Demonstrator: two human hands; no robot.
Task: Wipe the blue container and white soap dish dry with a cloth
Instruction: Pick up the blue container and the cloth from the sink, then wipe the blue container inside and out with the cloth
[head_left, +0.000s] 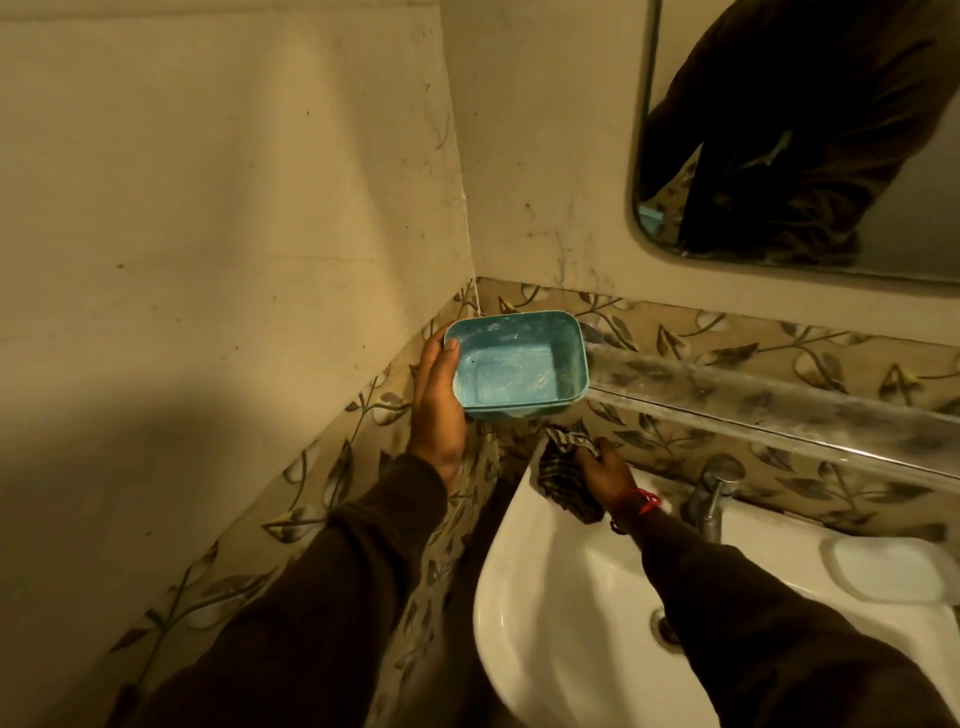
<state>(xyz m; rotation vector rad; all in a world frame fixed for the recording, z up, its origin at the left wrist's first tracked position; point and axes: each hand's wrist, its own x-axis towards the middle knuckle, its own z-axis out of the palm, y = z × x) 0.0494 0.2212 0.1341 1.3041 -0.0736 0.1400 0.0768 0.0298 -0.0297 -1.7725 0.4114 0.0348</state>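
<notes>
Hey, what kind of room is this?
Most likely a small bathroom: a white sink with a tap, a mirror above it, and a soap dish on the rim.

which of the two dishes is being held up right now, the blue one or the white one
The blue container, gripped by the left hand near the wall corner. The white soap dish sits untouched on the sink rim, right of the tap.

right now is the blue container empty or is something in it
Empty: the blue container, held in the left hand, shows its bare floor, with only whitish streaks on the inside.
</notes>
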